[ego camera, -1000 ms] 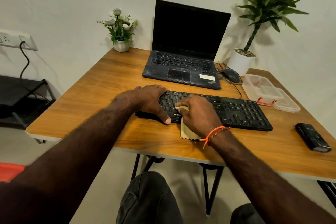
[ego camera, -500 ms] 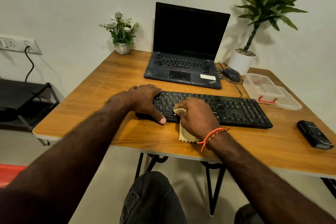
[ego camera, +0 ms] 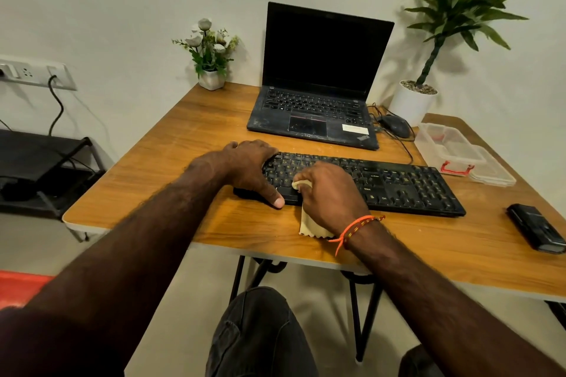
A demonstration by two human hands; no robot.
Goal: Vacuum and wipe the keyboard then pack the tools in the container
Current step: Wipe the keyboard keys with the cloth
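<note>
A black keyboard (ego camera: 398, 185) lies across the middle of the wooden table (ego camera: 190, 138). My left hand (ego camera: 248, 170) grips its left end, thumb on the front edge. My right hand (ego camera: 330, 193) holds a pale yellow cloth (ego camera: 309, 228) against the keys left of centre; the cloth's lower part hangs onto the table. A clear plastic container (ego camera: 447, 147) with a red latch stands at the right, its lid (ego camera: 496, 173) beside it. A small black handheld device (ego camera: 536, 228), probably the vacuum, lies near the right edge.
A dusty open laptop (ego camera: 315, 113) sits behind the keyboard, with a black mouse (ego camera: 395, 125) and cable to its right. A small flower pot (ego camera: 211, 78) and a tall potted plant (ego camera: 413, 101) stand at the back. A black rack (ego camera: 39, 162) is left of the table.
My right hand has shifted the cloth slightly along the keys; my left hand has kept its hold on the keyboard's left end. My head has tipped a little, so the scene sits lower in view.
</note>
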